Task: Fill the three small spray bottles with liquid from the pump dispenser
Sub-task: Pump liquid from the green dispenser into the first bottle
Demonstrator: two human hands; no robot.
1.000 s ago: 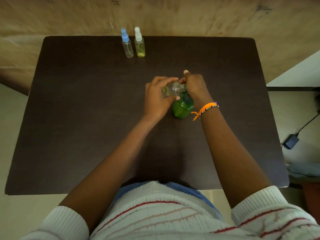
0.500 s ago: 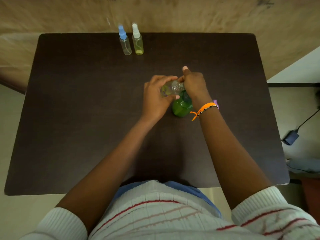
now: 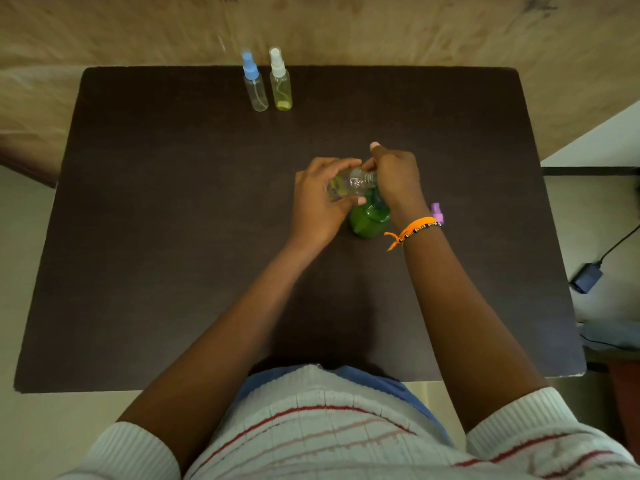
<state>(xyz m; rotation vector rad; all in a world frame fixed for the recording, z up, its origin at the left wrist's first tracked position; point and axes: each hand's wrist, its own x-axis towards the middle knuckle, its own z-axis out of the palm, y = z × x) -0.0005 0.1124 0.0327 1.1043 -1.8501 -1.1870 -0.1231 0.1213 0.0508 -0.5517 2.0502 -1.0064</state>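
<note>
Filling, second of three bottles (judged)
Left hand (image 3: 320, 199) grips open bottle (image 3: 349, 184) at green dispenser (image 3: 369, 220); right hand (image 3: 394, 178) curled over the pump; yellow-filled bottle (image 3: 281, 88) capped, blue-capped bottle (image 3: 255, 88) looks empty

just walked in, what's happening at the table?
A person is filling a small spray bottle from the green pump dispenser. The left hand holds the uncapped bottle tilted, its mouth at the pump; the right hand sits on the pump head. Its purple cap lies by the right wrist. At the table's far edge stand two capped bottles: the white-capped bottle holds yellowish liquid, the blue-capped bottle looks clear or empty.
</note>
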